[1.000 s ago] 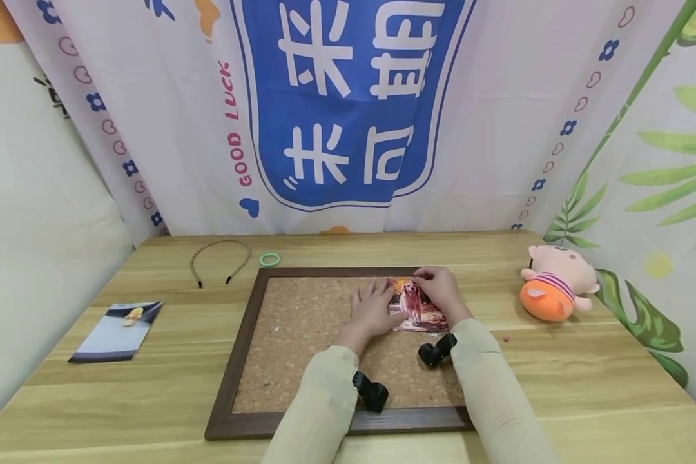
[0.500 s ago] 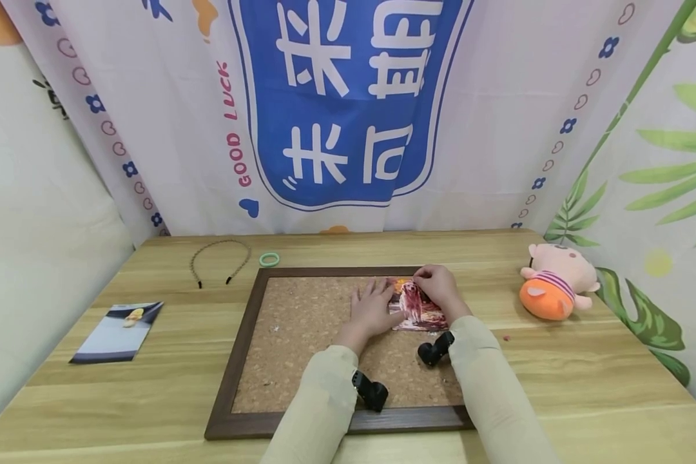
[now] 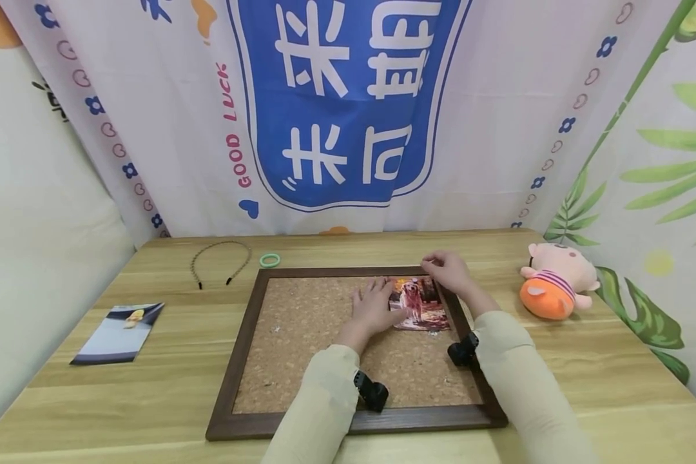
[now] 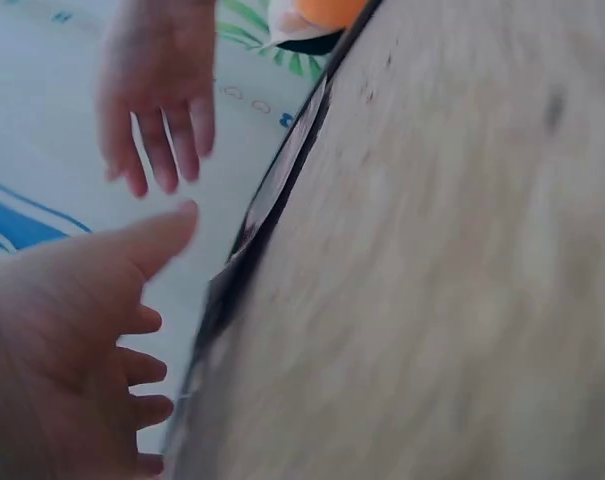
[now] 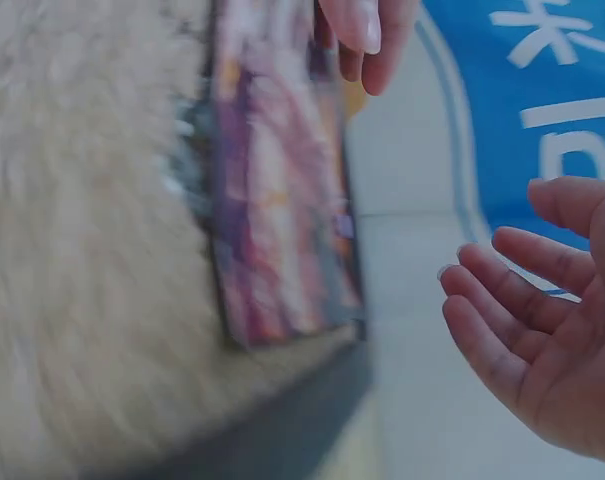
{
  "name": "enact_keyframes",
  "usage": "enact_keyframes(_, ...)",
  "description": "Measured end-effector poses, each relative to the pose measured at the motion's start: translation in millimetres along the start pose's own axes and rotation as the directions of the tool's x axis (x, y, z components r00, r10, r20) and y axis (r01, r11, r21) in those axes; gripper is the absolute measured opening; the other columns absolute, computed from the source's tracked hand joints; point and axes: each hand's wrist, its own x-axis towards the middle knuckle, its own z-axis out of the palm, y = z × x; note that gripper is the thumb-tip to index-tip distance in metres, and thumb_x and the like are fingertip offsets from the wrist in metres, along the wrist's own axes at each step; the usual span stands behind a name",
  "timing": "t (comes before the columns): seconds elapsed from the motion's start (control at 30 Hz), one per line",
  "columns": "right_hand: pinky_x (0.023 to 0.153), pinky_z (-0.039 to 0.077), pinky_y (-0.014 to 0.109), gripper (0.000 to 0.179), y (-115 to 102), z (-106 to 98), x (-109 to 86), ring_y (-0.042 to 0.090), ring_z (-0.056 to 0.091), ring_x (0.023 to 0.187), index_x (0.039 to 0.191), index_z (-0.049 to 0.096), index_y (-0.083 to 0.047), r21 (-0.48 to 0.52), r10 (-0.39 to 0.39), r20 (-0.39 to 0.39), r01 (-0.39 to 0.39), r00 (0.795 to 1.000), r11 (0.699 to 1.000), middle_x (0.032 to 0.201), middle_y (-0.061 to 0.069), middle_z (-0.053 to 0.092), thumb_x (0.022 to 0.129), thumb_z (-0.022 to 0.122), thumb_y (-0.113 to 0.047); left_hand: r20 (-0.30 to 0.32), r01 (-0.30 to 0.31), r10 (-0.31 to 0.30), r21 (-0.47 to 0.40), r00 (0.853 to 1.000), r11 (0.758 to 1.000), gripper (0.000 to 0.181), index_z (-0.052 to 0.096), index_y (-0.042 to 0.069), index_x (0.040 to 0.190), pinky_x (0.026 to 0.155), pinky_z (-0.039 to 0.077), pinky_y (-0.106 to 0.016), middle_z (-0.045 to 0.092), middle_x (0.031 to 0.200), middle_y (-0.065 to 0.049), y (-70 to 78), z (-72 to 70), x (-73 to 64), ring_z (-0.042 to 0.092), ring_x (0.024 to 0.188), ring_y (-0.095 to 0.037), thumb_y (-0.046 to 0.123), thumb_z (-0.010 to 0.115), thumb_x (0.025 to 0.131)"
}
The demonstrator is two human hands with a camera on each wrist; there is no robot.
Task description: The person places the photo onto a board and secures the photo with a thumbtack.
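Note:
A photo of a dog (image 3: 423, 306) lies at the upper right of a cork board (image 3: 301, 348), near its dark wooden frame (image 3: 429, 419). My left hand (image 3: 374, 309) rests with fingers spread at the photo's left edge, partly covering it. My right hand (image 3: 448, 270) is raised over the frame's upper right corner, apart from the photo. In the right wrist view the right hand (image 5: 552, 310) has loosely bent fingers and nothing visible in them. The left wrist view shows the left hand (image 4: 62, 340) side-on with its fingers extended.
A second photo (image 3: 116, 332) lies left of the board on the wooden table (image 3: 46, 419). Behind it are a headband (image 3: 220, 243) and a green ring (image 3: 269, 260). A pink plush toy (image 3: 557, 281) lies at the right. A printed curtain (image 3: 336, 219) hangs behind the table.
My right hand has let go of the photo's upper right area and moved up and right, uncovering more of the picture. The left hand has stayed in place.

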Motion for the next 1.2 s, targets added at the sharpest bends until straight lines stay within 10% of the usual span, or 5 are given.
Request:
enact_keyframes(0.37,0.072,0.044,0.040,0.045,-22.0,-49.1,-39.1,0.029,0.053,0.088,0.116,0.049,0.006,-0.089,-0.088,0.133,0.100,0.987,0.991,0.101,0.020,0.056,0.086,0.054,-0.026,-0.085,0.020,-0.024,-0.054,0.996,0.998,0.079,0.019,0.012,0.138,0.096,0.001,-0.052,0.011,0.141,-0.011,-18.2,-69.4,-20.9,0.008,0.128,-0.026,0.055,0.048,0.079)
enact_keyframes(0.8,0.069,0.045,0.038,0.042,17.7,-84.7,-98.5,0.030,0.053,0.088,0.116,0.049,0.005,-0.156,-0.035,0.095,0.050,0.995,0.986,0.098,0.017,0.056,0.087,0.052,-0.026,-0.275,0.093,-0.099,-0.037,0.956,0.995,0.073,0.023,-0.009,0.131,0.089,0.015,-0.060,0.024,0.130,-0.032,-169.3,-166.8,-106.3,0.021,0.116,-0.047,0.042,0.047,0.086)
enact_keyframes(1.2,0.064,0.046,0.026,0.040,49.0,-78.9,-112.0,0.026,0.055,0.084,0.111,0.052,0.008,-0.056,0.004,0.095,0.001,0.995,0.998,0.099,0.021,0.057,0.082,0.059,-0.019,-0.290,0.323,-0.327,-0.062,0.899,0.944,0.081,0.011,-0.014,0.131,0.079,0.019,-0.064,0.019,0.126,-0.039,-250.3,-177.0,-174.4,0.021,0.109,-0.055,0.047,0.040,0.087)
